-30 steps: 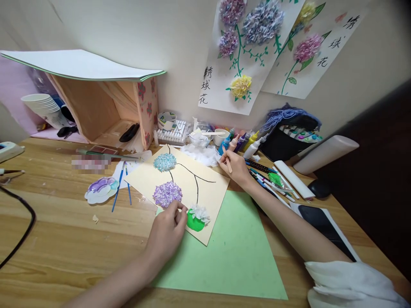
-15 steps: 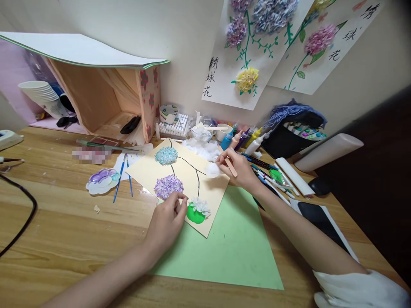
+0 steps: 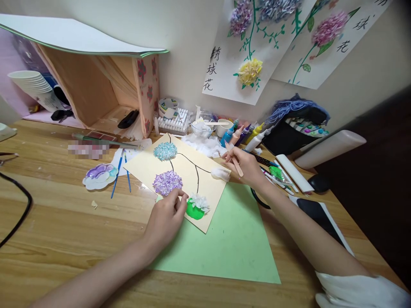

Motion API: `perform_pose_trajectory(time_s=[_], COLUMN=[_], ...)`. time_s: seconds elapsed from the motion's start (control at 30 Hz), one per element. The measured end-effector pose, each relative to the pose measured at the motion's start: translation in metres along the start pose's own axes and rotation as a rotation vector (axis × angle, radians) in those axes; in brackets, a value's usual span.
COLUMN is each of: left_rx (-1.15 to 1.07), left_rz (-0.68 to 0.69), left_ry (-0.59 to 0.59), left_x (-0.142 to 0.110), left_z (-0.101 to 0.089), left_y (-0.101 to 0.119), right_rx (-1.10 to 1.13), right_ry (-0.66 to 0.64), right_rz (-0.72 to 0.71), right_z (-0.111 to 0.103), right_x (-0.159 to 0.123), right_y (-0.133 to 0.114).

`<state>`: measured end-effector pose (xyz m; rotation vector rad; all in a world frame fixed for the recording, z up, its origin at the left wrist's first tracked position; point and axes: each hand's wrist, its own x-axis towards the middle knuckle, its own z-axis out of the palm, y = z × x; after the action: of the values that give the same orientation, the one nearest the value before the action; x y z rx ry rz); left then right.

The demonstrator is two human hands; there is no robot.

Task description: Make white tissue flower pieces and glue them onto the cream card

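Note:
A cream sheet [image 3: 186,175] lies on a green sheet [image 3: 234,244] on the wooden desk. It bears a blue paper flower [image 3: 165,150], a purple one [image 3: 167,182] and a white tuft on a green blob [image 3: 196,206], joined by black stems. My left hand [image 3: 167,220] rests on the sheet's near edge, fingertips pinched beside the green blob. My right hand [image 3: 245,167] is closed on a thin wooden stick [image 3: 236,163] and a white tissue wad [image 3: 221,173] at the sheet's right corner.
Paint bottles [image 3: 244,136], a marker box [image 3: 175,124], bowls and loose tissue [image 3: 202,145] line the wall. Pens [image 3: 276,177] and a white roll [image 3: 330,147] lie to the right. A palette [image 3: 99,176], blue brushes [image 3: 120,173] and a cable [image 3: 19,214] lie left.
My right hand picked a white tissue wad from the pile by the wall and brought it down to the sheet's right corner. My left hand stayed in place.

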<state>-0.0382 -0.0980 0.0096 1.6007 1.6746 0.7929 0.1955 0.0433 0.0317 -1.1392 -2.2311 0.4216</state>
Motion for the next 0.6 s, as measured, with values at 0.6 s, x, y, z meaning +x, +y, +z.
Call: perform_pose_trajectory(time_s=[0.6], left_rx=[-0.003], left_rz=[0.018], left_ry=[-0.010], left_x=[0.000], left_z=[0.000], left_y=[0.000], right_rx=[0.132], right_ry=[0.038], right_rz=[0.124], right_z=[0.004], right_x=[-0.015], right_y=[-0.016])
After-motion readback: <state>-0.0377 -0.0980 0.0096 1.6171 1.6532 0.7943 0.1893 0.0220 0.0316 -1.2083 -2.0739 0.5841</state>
